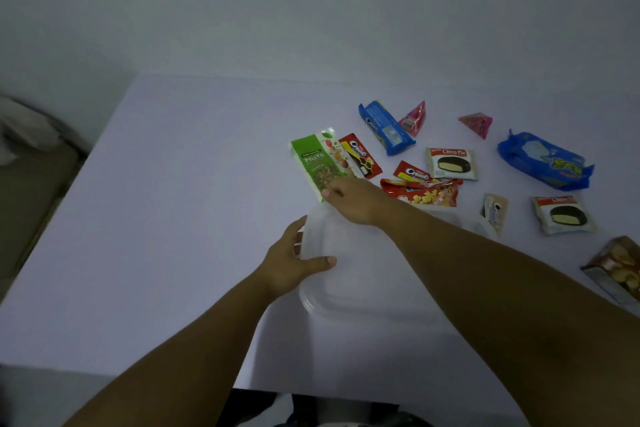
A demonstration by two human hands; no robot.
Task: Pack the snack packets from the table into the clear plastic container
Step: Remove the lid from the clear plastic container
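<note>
The clear plastic container (346,274) sits on the white table (180,204) near its front edge, the left hand (294,262) gripping its left rim, while the right hand (356,199) pinches the green nuts packet (317,159) beside two red Cream-O packets (360,156).

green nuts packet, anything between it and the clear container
Nothing visible. The right hand grips the green nuts snack packet at its near end, right beside the clear plastic container's far rim. The left hand steadies the container's left edge.
</note>
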